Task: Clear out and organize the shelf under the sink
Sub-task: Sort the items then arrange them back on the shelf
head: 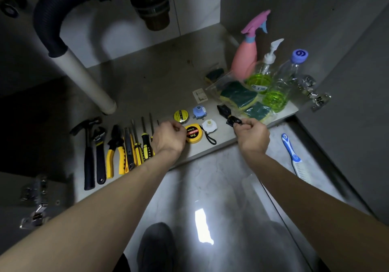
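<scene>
So the grey cabinet shelf under the sink (pixel 147 77) is mostly sorted already. I'll place everything off the yellow round tape measure (pixel 193 134) near the front edge.

Left of it is a neat row of black-and-yellow hand tools (pixel 117 149). Well to its right stand the pink spray bottle (pixel 245 58) and two clear bottles of green liquid (pixel 273 86), with green-and-yellow sponges (pixel 240 96) in front of them.

The left hand (pixel 169 138) is curled tight and touches the tape's left side; can't tell what it pinches. The right hand (pixel 251 134), right of the tape, is clamped on a small black bundled thing (pixel 228 115).

My take: set that bundle down just right of the tape, lined up with the little white plastic fitting (pixel 209 125), and don't drag the tape's black strap (pixel 210 140).
</scene>
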A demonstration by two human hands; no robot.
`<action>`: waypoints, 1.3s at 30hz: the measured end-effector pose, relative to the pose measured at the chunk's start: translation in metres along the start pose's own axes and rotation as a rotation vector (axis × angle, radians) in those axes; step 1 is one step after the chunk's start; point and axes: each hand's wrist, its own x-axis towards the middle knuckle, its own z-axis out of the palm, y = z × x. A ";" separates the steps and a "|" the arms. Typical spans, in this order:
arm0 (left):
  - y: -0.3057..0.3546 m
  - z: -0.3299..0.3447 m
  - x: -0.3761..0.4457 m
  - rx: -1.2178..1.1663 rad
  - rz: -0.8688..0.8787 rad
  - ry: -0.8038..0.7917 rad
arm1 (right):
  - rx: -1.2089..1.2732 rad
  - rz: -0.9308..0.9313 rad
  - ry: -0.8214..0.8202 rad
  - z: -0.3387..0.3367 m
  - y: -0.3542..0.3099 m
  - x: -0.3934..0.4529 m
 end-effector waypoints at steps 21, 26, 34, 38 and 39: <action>-0.011 0.107 -0.118 0.314 0.664 -0.621 | -0.689 -0.105 -0.170 -0.131 0.182 0.015; -0.010 0.113 -0.120 0.304 0.624 -0.671 | -0.725 -0.419 -0.392 -0.130 0.182 -0.002; -0.035 0.153 -0.173 0.304 0.330 -0.748 | -0.447 -0.085 -0.185 -0.127 0.181 -0.032; -0.027 0.142 -0.170 0.178 0.393 -0.453 | -0.554 0.073 -0.285 -0.130 0.194 -0.057; -0.022 0.132 -0.159 0.141 0.456 -0.372 | -0.594 0.082 -0.320 -0.128 0.197 -0.063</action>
